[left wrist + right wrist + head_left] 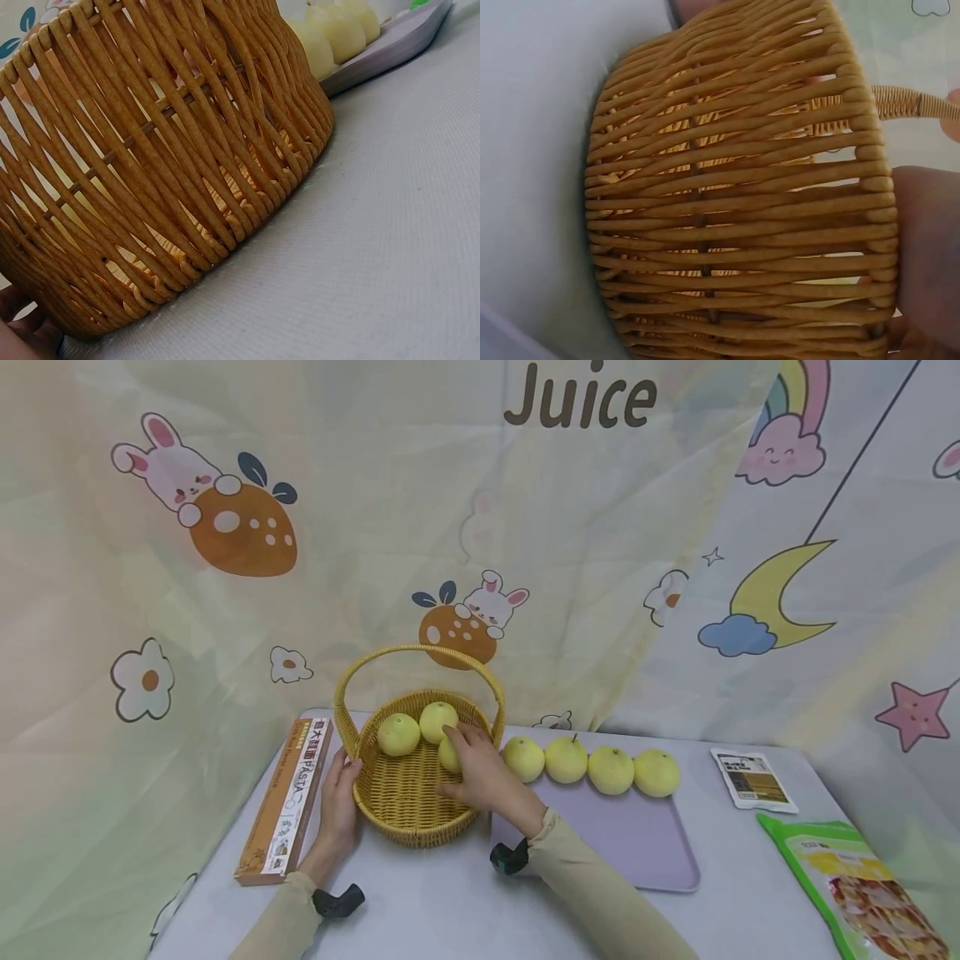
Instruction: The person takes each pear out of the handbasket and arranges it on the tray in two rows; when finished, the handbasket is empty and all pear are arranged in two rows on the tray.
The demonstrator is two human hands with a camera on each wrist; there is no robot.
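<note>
Hands sit apart, left (339, 799) touching basket (408, 793), right (487, 774) gripping fruit (448, 757) inside.

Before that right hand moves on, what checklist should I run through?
1. Basket flat on the table: ok.
2. Left hand touching the basket's side: ok.
3. Fruit under the right hand inside the basket: ok.
4. Right hand free of that fruit: cannot tell, the hand partly hides it.
5. Bare space in the basket's near half: ok.
6. Tray cleared of fruit: not ok, four fruits line its far edge.
</note>
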